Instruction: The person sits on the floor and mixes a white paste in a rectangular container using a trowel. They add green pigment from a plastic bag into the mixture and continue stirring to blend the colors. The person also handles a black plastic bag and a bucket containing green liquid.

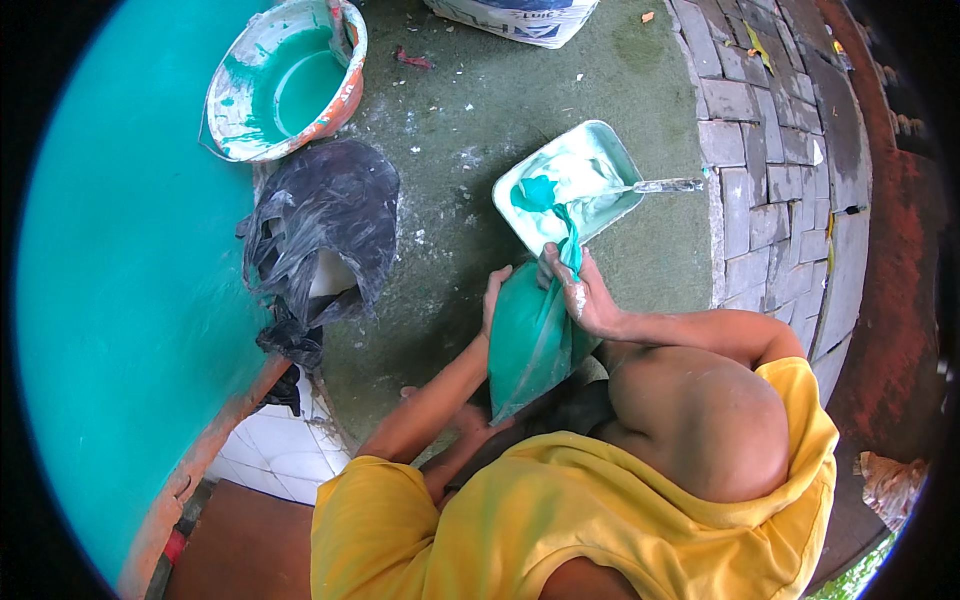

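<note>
A clear plastic bag (525,325) bulging with green paint is held between my two hands, close to my body. My left hand (495,300) wraps round its left side, with part of the fingers hidden. My right hand (585,295), smeared white, is closed round the twisted neck of the bag. The neck's green end reaches over the near rim of a rectangular tray (625,150). Inside the tray lies white paste (590,170) with a blob of green paint (535,193) on it. A scraper (665,186) rests across the tray's right rim, its blade in the paste.
An orange bucket (340,110) with green paint inside stands at the far left by the green wall (120,250). Nearer is a crumpled black plastic bag (335,205). A white sack (530,20) sits at the far edge. Grey paving (750,200) runs along the right.
</note>
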Available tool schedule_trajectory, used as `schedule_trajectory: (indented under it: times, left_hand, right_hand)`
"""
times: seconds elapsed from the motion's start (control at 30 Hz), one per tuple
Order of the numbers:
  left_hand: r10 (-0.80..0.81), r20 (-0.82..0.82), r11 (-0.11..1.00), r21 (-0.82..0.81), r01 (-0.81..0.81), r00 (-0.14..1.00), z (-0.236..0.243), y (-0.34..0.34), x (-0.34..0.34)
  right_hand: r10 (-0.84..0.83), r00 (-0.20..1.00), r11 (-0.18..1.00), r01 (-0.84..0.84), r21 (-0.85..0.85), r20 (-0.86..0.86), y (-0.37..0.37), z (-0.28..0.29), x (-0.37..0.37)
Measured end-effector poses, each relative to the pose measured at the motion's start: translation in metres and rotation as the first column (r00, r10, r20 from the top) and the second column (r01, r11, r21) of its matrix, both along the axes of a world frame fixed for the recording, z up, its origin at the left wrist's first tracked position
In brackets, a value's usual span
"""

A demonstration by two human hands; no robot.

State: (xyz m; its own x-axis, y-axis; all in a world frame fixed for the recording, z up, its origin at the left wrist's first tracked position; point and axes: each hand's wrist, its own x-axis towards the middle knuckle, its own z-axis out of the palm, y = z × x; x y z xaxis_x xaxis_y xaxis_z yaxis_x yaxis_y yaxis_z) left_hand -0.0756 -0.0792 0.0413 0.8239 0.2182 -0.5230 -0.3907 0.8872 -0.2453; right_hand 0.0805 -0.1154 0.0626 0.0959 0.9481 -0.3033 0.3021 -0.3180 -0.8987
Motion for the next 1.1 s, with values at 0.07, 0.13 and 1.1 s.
schedule_trajectory:
  times: [0.07, 0.13, 1.1]
  left_hand:
    - [0.021, -0.022, 0.999, 0.037, -0.020, 1.000, -0.021, -0.004, -0.023]
    - [-0.121, -0.237, 0.947, 0.263, 0.184, 0.964, -0.037, 0.000, -0.019]
    - [0.574, -0.662, 0.017, 0.599, 0.801, 0.483, 0.062, 0.050, 0.021]
  right_hand:
    - [0.040, 0.996, 0.998, -0.044, -0.045, -0.077, 0.005, -0.007, -0.012]
    - [-0.014, 0.998, 0.997, 0.009, -0.071, -0.068, -0.001, -0.013, -0.003]
    - [0.115, 0.937, 0.977, -0.167, 0.134, 0.330, 0.005, 0.018, -0.012]
